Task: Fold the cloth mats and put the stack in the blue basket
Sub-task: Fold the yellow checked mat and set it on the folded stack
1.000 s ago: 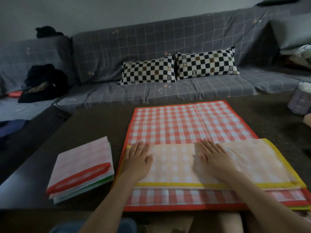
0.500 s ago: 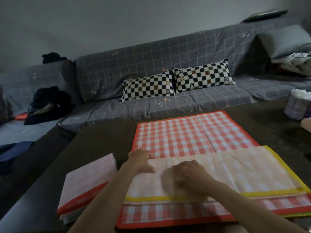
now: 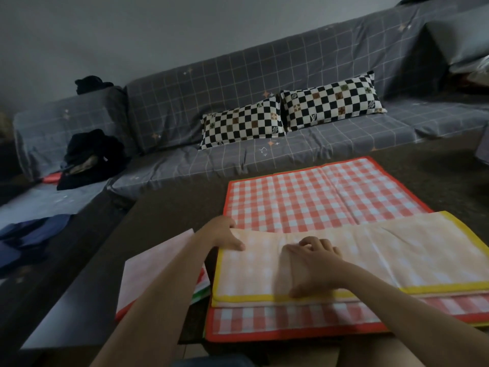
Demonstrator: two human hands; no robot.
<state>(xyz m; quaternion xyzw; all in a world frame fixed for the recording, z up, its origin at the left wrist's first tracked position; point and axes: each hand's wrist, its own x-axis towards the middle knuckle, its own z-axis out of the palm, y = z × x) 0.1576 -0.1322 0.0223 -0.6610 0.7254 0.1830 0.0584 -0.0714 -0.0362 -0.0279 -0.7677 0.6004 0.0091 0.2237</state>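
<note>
1. Looking past the table (image 3: 169, 221), we see a long sofa (image 3: 238, 83) under a grey grid-patterned cover, with two black-and-white checkered pillows (image 3: 291, 115) propped side by side on its seat and a dark heap of clothing (image 3: 90, 157) at its left end.
2. On the dark table lies a red checked mat (image 3: 317, 197) with a red border, spread open; it reaches from the far side to the near edge.
3. On the near half of that mat we see a yellow-bordered mat (image 3: 397, 258), folded once into a long strip, its yellow edge toward us.
4. Just left of these sits a stack of folded mats (image 3: 156, 271), pale pink on top with red and green edges showing at its side, partly hidden by our left forearm.
5. Our left hand (image 3: 225, 234) takes the far left corner of the yellow-bordered mat: the thumb lies on top and the fingers curl around the edge, so this grip is grasping the cloth.
6. Our right hand (image 3: 315, 263) rests on the same strip left of its middle, fingers bent with the tips on the fabric and the thumb down near the yellow edge; this grip presses and pinches no fold that we can see.
</note>
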